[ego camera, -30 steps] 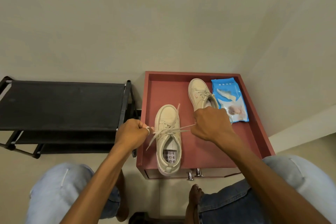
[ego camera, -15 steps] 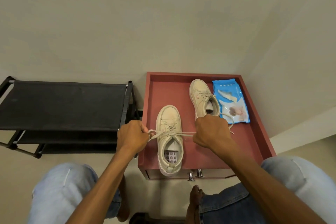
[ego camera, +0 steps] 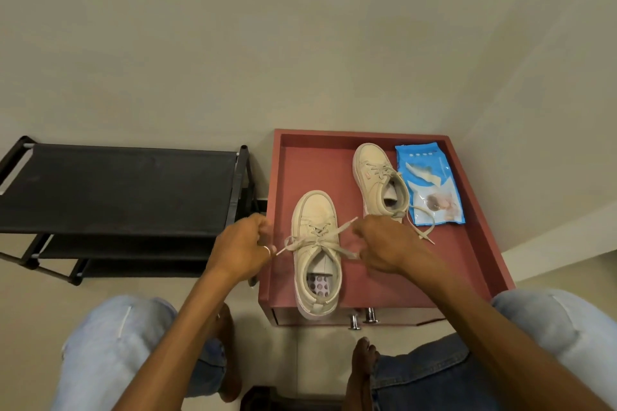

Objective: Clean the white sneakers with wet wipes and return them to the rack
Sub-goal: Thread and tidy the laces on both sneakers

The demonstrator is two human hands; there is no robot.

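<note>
Front sneaker [ego camera: 315, 253]: on red tabletop [ego camera: 300, 170], heel at front edge.
Laces [ego camera: 320, 240]: pulled out to both sides.
Left hand [ego camera: 242, 248]: pinching left lace end.
Right hand [ego camera: 384, 243]: gripping right lace.
Back sneaker [ego camera: 377, 180]: just beside wipes pack [ego camera: 430, 183].
Rack [ego camera: 117, 190]: left of tabletop.

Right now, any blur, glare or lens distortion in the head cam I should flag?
Head view: soft, even light, no hard shadows; only glints on the drawer knobs. Wide-angle bending at the edges, seen in the shoe rack. Slight motion blur on left hand and right hand pinching the laces; near sneaker sharp.
</note>
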